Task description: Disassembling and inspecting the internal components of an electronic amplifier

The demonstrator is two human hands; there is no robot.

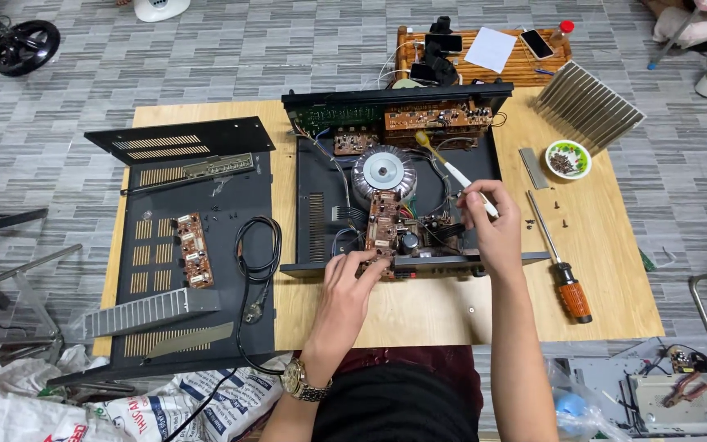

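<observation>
An opened black amplifier chassis (312,213) lies on a low wooden table (427,307), with a round silver transformer (383,172) and brown circuit boards inside. My left hand (352,278), a watch on its wrist, rests its fingers on the near edge of a brown circuit board (382,223) at the chassis front. My right hand (493,229) holds a white-handled brush (452,170) like a pen, its bristled tip pointing toward the rear boards (435,116).
The black cover panel (198,237) lies at the left with a small board (193,250), a coiled power cord (257,254) and grey metal strips. An orange-handled screwdriver (562,270), loose screws, a bowl of screws (568,159) and a finned heat sink (589,106) sit right.
</observation>
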